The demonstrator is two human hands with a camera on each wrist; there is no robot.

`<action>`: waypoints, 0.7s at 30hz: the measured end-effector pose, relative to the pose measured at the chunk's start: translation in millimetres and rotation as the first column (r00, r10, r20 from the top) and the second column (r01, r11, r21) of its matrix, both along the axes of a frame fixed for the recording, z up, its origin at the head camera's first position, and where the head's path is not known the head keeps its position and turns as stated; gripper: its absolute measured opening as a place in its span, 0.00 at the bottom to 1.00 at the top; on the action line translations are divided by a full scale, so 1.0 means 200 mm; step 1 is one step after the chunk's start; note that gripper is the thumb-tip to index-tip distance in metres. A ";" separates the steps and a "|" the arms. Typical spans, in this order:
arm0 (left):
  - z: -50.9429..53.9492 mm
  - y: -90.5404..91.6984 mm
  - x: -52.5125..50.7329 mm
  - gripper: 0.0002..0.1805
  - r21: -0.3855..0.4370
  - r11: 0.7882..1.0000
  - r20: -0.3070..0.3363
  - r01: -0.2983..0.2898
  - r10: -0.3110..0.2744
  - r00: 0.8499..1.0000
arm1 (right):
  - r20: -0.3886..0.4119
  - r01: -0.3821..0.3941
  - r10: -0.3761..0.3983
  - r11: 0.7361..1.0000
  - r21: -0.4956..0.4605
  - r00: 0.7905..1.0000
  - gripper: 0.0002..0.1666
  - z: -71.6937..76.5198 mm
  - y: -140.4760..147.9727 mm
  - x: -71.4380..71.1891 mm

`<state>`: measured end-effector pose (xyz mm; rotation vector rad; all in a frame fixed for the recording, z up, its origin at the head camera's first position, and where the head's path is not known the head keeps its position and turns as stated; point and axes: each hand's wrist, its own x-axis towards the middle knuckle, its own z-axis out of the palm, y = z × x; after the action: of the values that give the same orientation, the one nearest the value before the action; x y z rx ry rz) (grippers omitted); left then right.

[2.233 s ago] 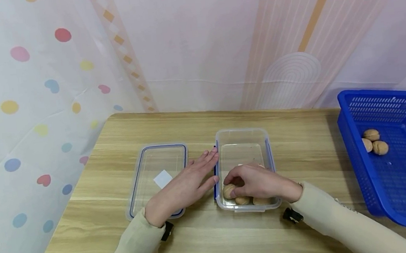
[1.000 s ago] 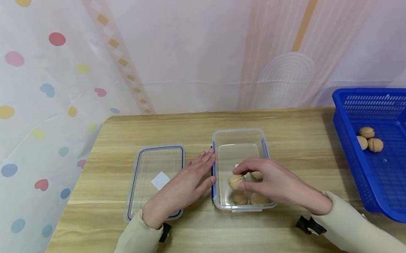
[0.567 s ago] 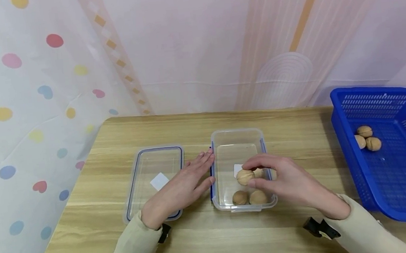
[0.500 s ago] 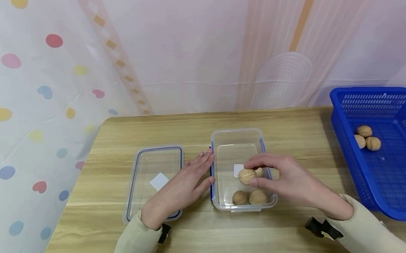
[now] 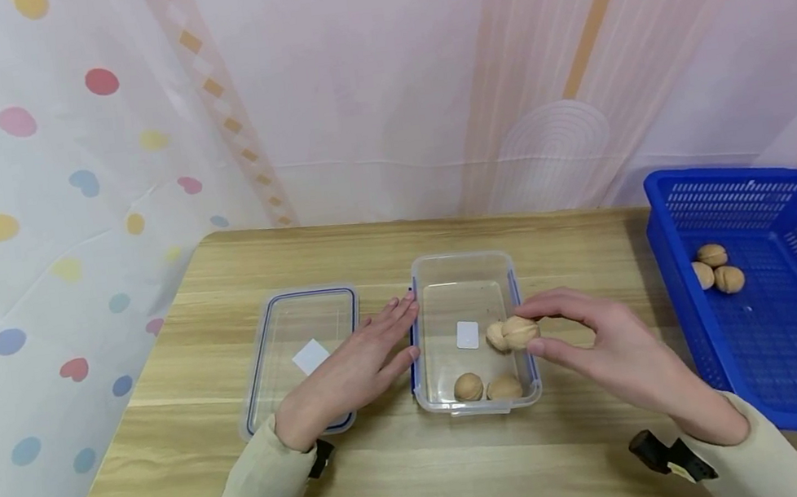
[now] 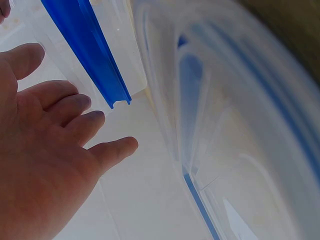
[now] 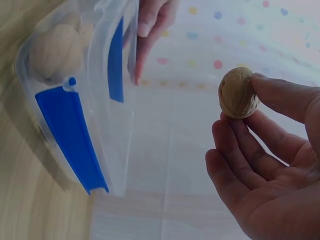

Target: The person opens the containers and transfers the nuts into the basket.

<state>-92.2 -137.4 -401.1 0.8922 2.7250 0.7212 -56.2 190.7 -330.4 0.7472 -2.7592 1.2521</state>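
1. Plastic lid [image 5: 306, 316] lay flat on the wooden surface [image 5: 581, 424]; the left wrist crossed over its near right corner, so a lowered arm could have shoved it.
2. Left hand [image 5: 356, 368], fingers loosely spread and holding nothing, was beside the blue latch flap [image 6: 82, 45]; contact could not be told. Without steadying pressure, a bump could have slid the container.
3. Clear container [image 5: 459, 299] stood uncovered, two walnuts [image 5: 468, 387] at its near end and a third walnut [image 5: 495, 337] by its right wall; a knock could have set them rolling.
4. Right hand [image 5: 618, 334] narrowly pinched another walnut [image 5: 521, 332] between thumb and fingertips, near the container's right rim. Its round shell could have slipped from so small a grip and bounced off that rim.
5. Blue basket [image 5: 787, 352] held three walnuts [image 5: 729, 279] near its left wall; a swinging right sleeve [image 5: 769, 452] could have caught its near rim.
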 end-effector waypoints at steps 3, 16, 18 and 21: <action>0.00 0.00 0.00 0.34 -0.001 1.000 0.002 -0.001 0.001 1.000 | -0.005 0.031 -0.031 1.000 0.002 1.000 0.19 0.02 0.03 0.02; 0.01 0.00 0.00 0.34 0.003 1.000 -0.003 0.001 -0.001 1.000 | 0.003 0.132 -0.132 0.991 -0.002 0.991 0.20 0.08 0.17 0.07; 0.01 0.00 0.00 0.34 0.004 1.000 -0.003 0.002 -0.002 1.000 | 0.004 0.145 -0.145 0.989 -0.002 0.989 0.21 0.09 0.19 0.07; 0.01 0.00 0.00 0.34 -0.001 1.000 -0.002 0.000 0.000 1.000 | 0.006 0.167 -0.167 0.986 -0.004 0.986 0.21 0.10 0.23 0.09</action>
<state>-91.7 -137.1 -398.8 0.8928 2.7271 0.7193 -38.9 235.8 -310.4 0.5001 -2.7542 1.2287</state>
